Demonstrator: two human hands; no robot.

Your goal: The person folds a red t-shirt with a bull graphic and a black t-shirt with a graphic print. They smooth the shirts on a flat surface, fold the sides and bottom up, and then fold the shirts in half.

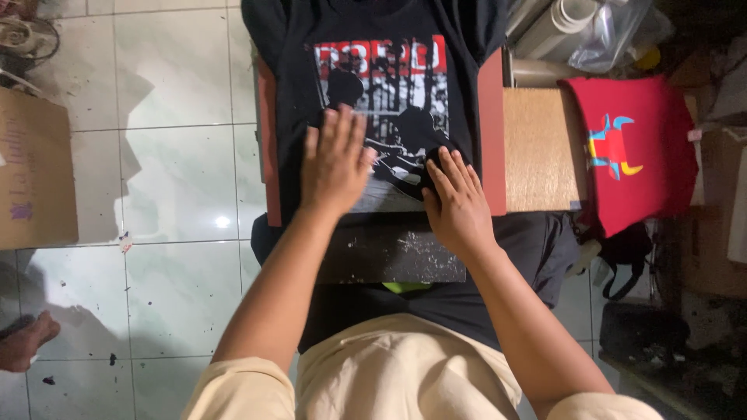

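A black T-shirt (389,31) with a red, white and black printed picture lies spread over a red board (492,132) in front of me. My left hand (336,159) rests flat on the shirt's print, fingers spread. My right hand (455,198) presses on the lower right of the print, fingers together and flat. Neither hand holds anything. The shirt's lower part drapes over a dark, paint-flecked platform (389,253) toward my lap.
A red T-shirt (638,148) with a coloured print lies on a brown board (541,148) at the right. Rolls and plastic (576,27) sit behind it. A cardboard box (35,171) stands left on the white tiled floor (179,179). Another person's foot (23,342) shows bottom left.
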